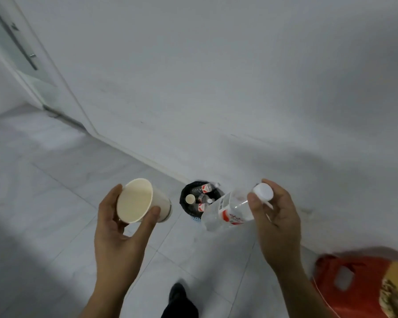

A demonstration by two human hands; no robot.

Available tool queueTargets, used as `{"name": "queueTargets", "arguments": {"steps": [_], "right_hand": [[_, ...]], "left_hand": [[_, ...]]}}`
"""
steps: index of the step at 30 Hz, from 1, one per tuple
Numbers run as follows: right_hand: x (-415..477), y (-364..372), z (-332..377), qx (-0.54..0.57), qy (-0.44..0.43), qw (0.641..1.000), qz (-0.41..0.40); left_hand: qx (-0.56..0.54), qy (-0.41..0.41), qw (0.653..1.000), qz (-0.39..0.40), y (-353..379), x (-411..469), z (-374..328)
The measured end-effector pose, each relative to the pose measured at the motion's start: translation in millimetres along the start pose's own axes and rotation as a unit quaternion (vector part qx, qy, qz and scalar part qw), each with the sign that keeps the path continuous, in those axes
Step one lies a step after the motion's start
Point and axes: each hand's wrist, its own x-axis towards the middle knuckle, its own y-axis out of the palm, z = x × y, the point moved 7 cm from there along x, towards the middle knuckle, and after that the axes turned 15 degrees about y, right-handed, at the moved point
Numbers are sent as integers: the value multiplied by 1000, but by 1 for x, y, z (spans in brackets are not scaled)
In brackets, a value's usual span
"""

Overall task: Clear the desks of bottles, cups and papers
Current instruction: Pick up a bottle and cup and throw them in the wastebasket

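Where grey floor tiles (55, 180) meet the white wall (216, 76), a bin (183, 196) holds bottles (206, 188).

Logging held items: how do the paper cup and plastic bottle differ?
The paper cup is opaque cream, open-mouthed; the plastic bottle is clear, red-labelled, capped. The left hand grips the cup's body; the right hand pinches the bottle's cap end. Both lie tilted, near the bin.

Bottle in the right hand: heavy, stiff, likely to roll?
Probably light: the bottle looks clear and empty, and the right hand holds it by the neck alone. Likely thin and crushable, being clear plastic. Its round body would probably roll if laid down.
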Motion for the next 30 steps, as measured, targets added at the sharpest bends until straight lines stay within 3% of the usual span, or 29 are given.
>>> {"name": "queueTargets", "arguments": {"steps": [4, 12, 17, 24, 30], "right_hand": [[85, 58, -16, -22, 19, 1000, 8], [237, 151, -61, -70, 121, 990, -17], [310, 186, -93, -82, 151, 985, -30], [398, 227, -306, -89, 274, 955, -74], [436, 274, -514, -170, 330, 928, -21]], "left_hand": [[23, -39, 999, 1, 33, 66, 70], [97, -98, 984, 113, 129, 212, 198], [118, -124, 969, 178, 188, 244, 272], [204, -205, 927, 237, 279, 210, 470], [252, -231, 906, 251, 324, 156, 630]]}}
